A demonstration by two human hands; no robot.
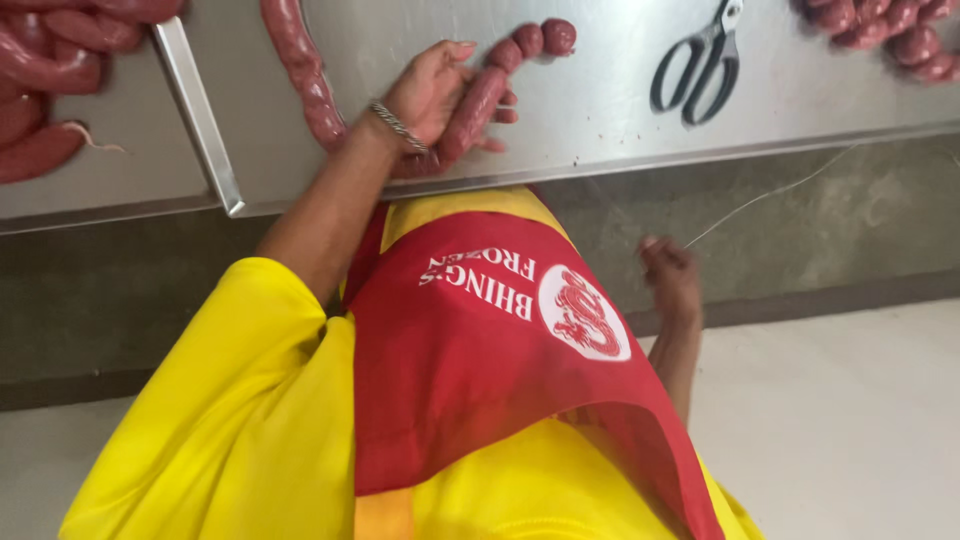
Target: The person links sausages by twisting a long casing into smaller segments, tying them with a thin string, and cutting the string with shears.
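Left hand [432,95]: resting at the near edge of the steel table [600,110], palm turned up, fingers curled loosely around a reddish sausage link [478,108]; a metal bracelet [398,127] circles the wrist. Sausage link: lies across the palm and runs toward one o'clock, ending in two small round segments [545,38] on the table top. Second sausage length [305,75]: at nine o'clock of the left hand, just beside the wrist, running toward twelve o'clock. Right hand [670,275]: below the table edge, at four o'clock of the left hand, fingers pressed together on a thin white string [770,193] that leads off toward two o'clock. Black-handled scissors [695,65]: on the table at three o'clock of the left hand, well apart. Sausage pile [890,30]: far two o'clock corner. Further sausages [45,80]: ten o'clock, beyond a raised steel rail [197,115]. Clothing: yellow shirt [230,420] under a red apron [470,370].
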